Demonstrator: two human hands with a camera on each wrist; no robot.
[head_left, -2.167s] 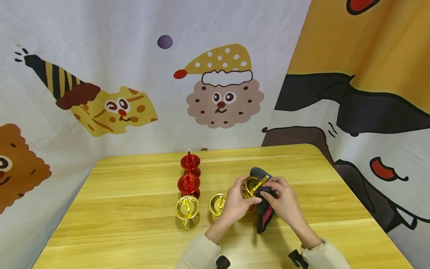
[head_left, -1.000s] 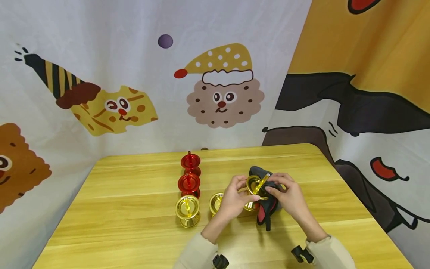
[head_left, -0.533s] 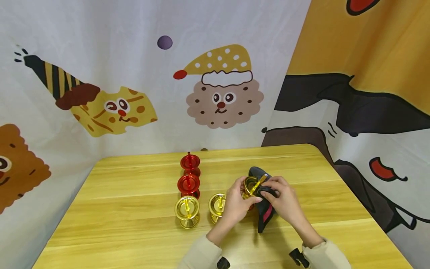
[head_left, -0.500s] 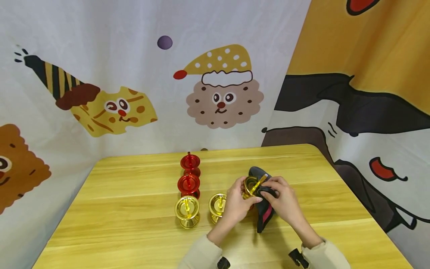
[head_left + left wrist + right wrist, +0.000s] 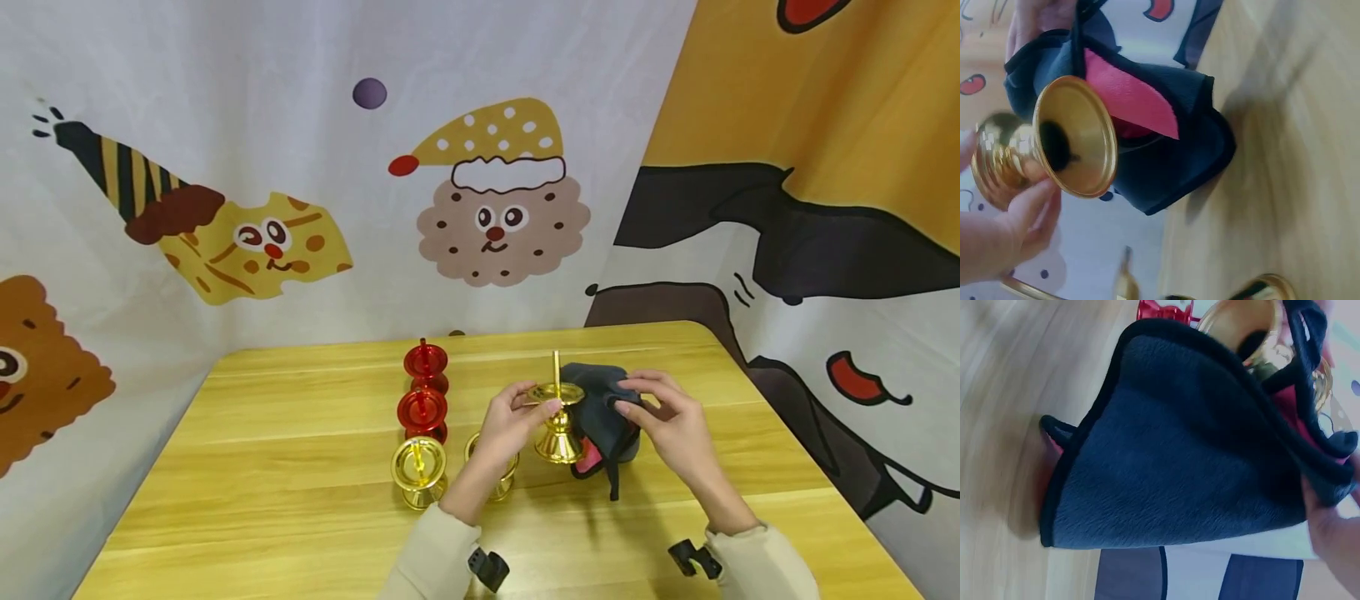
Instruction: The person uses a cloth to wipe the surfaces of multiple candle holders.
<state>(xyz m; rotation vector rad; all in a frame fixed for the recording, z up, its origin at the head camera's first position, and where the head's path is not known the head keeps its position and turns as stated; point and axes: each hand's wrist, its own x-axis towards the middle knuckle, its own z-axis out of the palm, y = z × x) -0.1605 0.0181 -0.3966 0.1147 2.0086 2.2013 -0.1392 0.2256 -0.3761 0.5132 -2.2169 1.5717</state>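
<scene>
My left hand grips a shiny gold candle holder by its dish, thumb at the rim. The holder is upright above the table, with a gold spike rising from the dish. The left wrist view shows the hollow underside of its foot. To the right, my right hand pinches a dark blue-grey cloth between thumb and fingers. It hangs in folds beside the holder, its pink side partly turned out. In the right wrist view the broad dark face of the cloth covers part of the holder.
Two red candle holders stand in a line on the wooden table, left of my hands. In front of them is a gold holder. Another gold one is partly hidden behind my left hand. A cartoon-printed curtain surrounds the table.
The gold candle holder, tilted against the cloth before, is now upright. My right hand and the cloth have moved right, off the holder's dish. The standing holders have not moved.
</scene>
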